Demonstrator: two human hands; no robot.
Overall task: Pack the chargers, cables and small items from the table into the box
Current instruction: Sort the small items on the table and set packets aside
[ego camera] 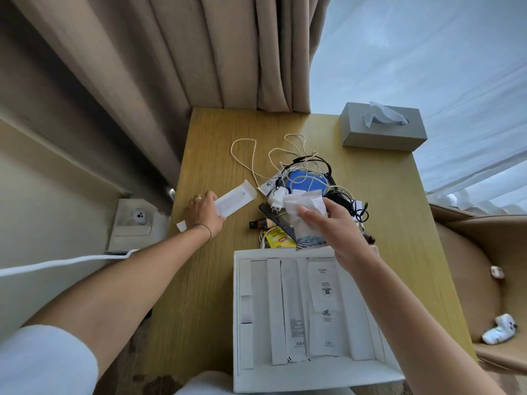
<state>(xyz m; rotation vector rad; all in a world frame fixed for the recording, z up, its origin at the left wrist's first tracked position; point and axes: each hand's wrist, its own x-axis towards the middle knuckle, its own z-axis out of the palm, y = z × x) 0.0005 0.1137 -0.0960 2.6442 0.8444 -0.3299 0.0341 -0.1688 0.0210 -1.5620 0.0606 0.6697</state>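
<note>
While both arms reach over the table (205,155), seen from above:
Box (382,377): white, open, shallow, at the near table edge; several flat white paper packets lying lengthwise inside.
Right hand (339,232): fingers clamped on a white pouch (306,215), held just above the box's far rim; pouch crinkled, dark wave print at its lower end.
Left hand (204,210): pressed flat on the wood, fingertips closed on one end of a long white sleeve (236,201) lying slantwise, well left of the pile.
Pile: beyond the box, tangled white cables (248,155) and black cables (322,163) over a blue disc (306,181); one white plug (276,196), one black comb (272,215), one small dark bottle (259,223), one yellow tea sachet (281,240), all crowded against the box's far rim.
Far corner: one grey tissue box (385,129), apart from the rest.
Backdrop: beige curtain (199,52).
</note>
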